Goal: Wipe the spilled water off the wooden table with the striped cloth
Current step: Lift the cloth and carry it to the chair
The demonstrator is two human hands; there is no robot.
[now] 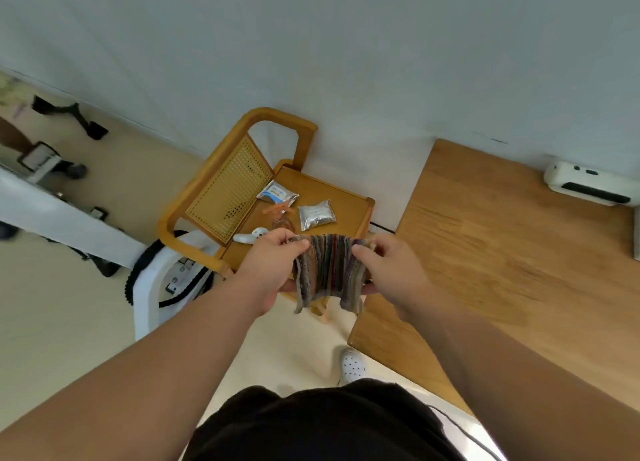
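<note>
Pale wall backs the wooden table; any water there is hard to see. Left of it, your left hand and right hand pinch the striped cloth, hiding the chair seat's near edge.

Soft even daylight, faint shadows; wide-angle bending at edges, slight overall blur.

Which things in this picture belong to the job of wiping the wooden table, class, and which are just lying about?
Part of the job:
striped cloth, stretched between the left hand and the right hand
wooden table

Just lying about:
wooden chair
silver pouch on the seat
blue-and-white packet on the seat
white device at the table's far edge
</note>
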